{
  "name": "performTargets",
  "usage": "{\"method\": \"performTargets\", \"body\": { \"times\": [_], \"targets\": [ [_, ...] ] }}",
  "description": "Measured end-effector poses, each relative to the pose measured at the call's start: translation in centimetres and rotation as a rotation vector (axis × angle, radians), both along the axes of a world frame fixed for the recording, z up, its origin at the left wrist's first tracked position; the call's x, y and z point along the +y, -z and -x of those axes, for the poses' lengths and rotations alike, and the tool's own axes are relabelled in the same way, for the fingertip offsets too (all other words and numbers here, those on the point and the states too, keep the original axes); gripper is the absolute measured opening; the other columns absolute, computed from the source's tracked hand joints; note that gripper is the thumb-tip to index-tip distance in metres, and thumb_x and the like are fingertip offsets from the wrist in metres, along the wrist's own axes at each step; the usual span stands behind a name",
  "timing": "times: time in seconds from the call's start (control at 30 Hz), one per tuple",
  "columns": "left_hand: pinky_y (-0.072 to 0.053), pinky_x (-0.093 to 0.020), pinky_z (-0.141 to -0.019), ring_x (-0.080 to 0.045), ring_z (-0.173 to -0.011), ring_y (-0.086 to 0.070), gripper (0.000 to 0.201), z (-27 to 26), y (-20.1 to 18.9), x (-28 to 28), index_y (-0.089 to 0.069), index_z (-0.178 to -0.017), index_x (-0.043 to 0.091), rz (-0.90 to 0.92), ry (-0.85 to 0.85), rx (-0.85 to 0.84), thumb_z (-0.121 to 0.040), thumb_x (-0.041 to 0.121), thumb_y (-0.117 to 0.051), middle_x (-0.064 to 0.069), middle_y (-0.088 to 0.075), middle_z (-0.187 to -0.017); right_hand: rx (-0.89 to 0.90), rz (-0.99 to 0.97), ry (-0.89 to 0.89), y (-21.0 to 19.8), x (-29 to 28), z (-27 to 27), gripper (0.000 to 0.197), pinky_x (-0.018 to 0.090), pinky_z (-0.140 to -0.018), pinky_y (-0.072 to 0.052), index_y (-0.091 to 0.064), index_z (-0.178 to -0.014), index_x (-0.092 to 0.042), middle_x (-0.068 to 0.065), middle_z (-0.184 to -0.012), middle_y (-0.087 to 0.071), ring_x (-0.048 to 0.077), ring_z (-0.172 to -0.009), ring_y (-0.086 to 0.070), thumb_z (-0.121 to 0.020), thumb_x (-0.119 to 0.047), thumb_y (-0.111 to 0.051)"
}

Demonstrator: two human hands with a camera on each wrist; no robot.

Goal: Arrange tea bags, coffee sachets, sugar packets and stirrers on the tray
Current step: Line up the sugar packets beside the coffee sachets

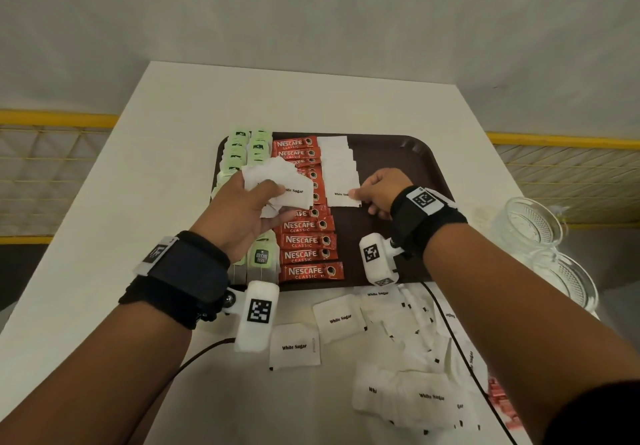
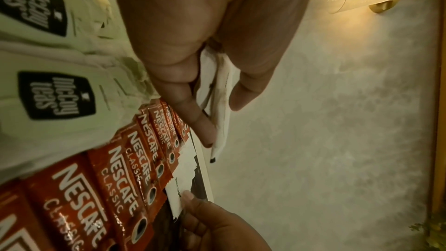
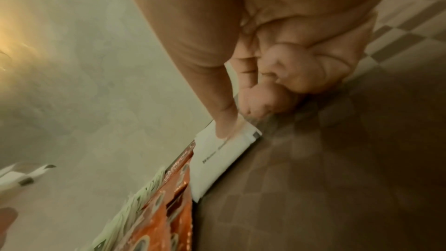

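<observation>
head view: loose sugar packets lie nearer than both hands. left hand grips a sugar stack above the coffee sachets; right hand pinches one packet on the tray.

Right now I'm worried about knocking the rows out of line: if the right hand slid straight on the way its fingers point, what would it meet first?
The right hand already pinches the nearest white sugar packet; beyond that, probably the red Nescafe coffee sachets alongside, though depth is unclear.
</observation>
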State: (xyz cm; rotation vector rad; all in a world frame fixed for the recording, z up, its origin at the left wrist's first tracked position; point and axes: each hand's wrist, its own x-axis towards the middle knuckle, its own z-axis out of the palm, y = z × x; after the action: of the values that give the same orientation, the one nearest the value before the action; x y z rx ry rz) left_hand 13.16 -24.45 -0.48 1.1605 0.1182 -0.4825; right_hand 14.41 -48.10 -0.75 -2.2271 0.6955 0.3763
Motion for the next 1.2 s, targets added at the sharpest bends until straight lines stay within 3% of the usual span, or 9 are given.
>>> {"method": "performTargets", "body": {
  "times": [0.07, 0.13, 0.23, 0.3, 0.4, 0.53, 0.63, 1.03, 1.2],
  "targets": [
    [-0.062, -0.035, -0.076, -0.03, -0.109, -0.067, 0.041, 0.0, 0.0, -0.2, -0.05, -0.132, 0.011, 0.005, -0.005, 0.007, -0.093, -0.002, -0.056, -0.012, -0.061, -0.127, -0.075, 0.052, -0.011, -0.3, 0.0, 0.3, 0.025, 0.032, -0.066, -0.05, -0.058, -0.091, -0.011, 0.004, -0.064, -0.057, 0.015, -0.053, -0.05, -0.088, -0.034, -0.068],
    [-0.062, -0.036, -0.078, -0.029, -0.108, -0.068, 0.045, 0.1, 0.0, -0.4, -0.048, -0.134, 0.012, 0.001, -0.003, -0.005, -0.093, -0.003, -0.058, -0.012, -0.061, -0.128, -0.209, -0.001, -0.019, -0.9, 0.2, 0.9, 0.027, 0.026, -0.057, -0.047, -0.059, -0.09, -0.01, 0.002, -0.067, -0.058, 0.012, -0.052, -0.049, -0.09, -0.036, -0.064],
    [-0.062, -0.034, -0.077, -0.027, -0.108, -0.068, 0.047, 0.5, 0.1, -1.1, -0.049, -0.135, 0.013, -0.007, -0.014, -0.022, -0.091, -0.003, -0.062, -0.011, -0.062, -0.128, -0.248, -0.329, -0.059, -1.8, 1.6, 2.2, 0.031, 0.023, -0.048, -0.04, -0.065, -0.094, -0.009, 0.002, -0.078, -0.065, 0.01, -0.053, -0.05, -0.09, -0.039, -0.064],
    [-0.061, -0.033, -0.076, -0.027, -0.108, -0.068, 0.048, 0.8, 0.2, -1.7, -0.049, -0.134, 0.013, -0.008, -0.01, -0.033, -0.091, -0.003, -0.063, -0.011, -0.063, -0.127, -0.216, -0.509, -0.096, -1.9, 2.4, 2.8, 0.027, 0.023, -0.048, -0.04, -0.067, -0.095, -0.009, 0.005, -0.082, -0.067, 0.01, -0.055, -0.052, -0.086, -0.035, -0.07],
    [-0.061, -0.031, -0.073, -0.027, -0.107, -0.069, 0.048, 1.0, 0.2, -2.3, -0.048, -0.136, 0.012, -0.007, 0.009, -0.027, -0.092, -0.001, -0.062, -0.011, -0.063, -0.128, -0.243, -0.522, -0.109, -1.4, 2.7, 3.4, 0.016, 0.022, -0.047, -0.042, -0.066, -0.093, -0.009, 0.009, -0.084, -0.068, 0.01, -0.056, -0.056, -0.083, -0.02, -0.074],
    [-0.062, -0.034, -0.076, -0.03, -0.1, -0.072, 0.04, 0.8, -0.2, -2.2, -0.048, -0.133, 0.016, 0.003, 0.006, 0.014, -0.096, 0.007, -0.059, -0.012, -0.065, -0.123, -0.313, -0.578, 0.071, -1.2, 0.8, 3.3, 0.019, 0.019, -0.044, -0.041, -0.064, -0.1, -0.004, 0.01, -0.086, -0.07, 0.01, -0.054, -0.056, -0.085, -0.013, -0.072],
    [-0.062, -0.035, -0.077, -0.031, -0.104, -0.07, 0.04, 0.5, -0.4, -1.5, -0.047, -0.135, 0.016, -0.016, -0.025, 0.018, -0.097, 0.012, -0.059, -0.011, -0.063, -0.124, -0.294, -0.479, 0.165, -0.3, -1.4, 2.7, 0.012, 0.021, -0.045, -0.04, -0.064, -0.089, -0.012, 0.01, -0.084, -0.07, 0.01, -0.052, -0.054, -0.083, -0.015, -0.074],
    [-0.06, -0.033, -0.078, -0.031, -0.113, -0.062, 0.049, 0.7, 0.2, -0.5, -0.043, -0.138, 0.013, 0.036, -0.045, 0.029, -0.092, 0.0, -0.056, -0.008, -0.052, -0.132, -0.028, -0.116, 0.011, 1.2, -0.7, 0.9, 0.027, 0.023, -0.046, -0.04, -0.066, -0.106, -0.012, 0.005, -0.082, -0.068, 0.01, -0.054, -0.052, -0.085, -0.026, -0.073],
    [-0.061, -0.034, -0.078, -0.031, -0.114, -0.059, 0.051, 0.7, 0.5, -0.3, -0.043, -0.139, 0.014, 0.021, -0.051, 0.042, -0.092, -0.003, -0.057, -0.008, -0.053, -0.132, 0.062, 0.0, -0.051, 0.6, 0.0, 0.4, 0.022, 0.029, -0.064, -0.047, -0.056, -0.09, -0.012, 0.006, -0.076, -0.06, 0.017, -0.064, -0.054, -0.088, -0.029, -0.069]
  ]
}}
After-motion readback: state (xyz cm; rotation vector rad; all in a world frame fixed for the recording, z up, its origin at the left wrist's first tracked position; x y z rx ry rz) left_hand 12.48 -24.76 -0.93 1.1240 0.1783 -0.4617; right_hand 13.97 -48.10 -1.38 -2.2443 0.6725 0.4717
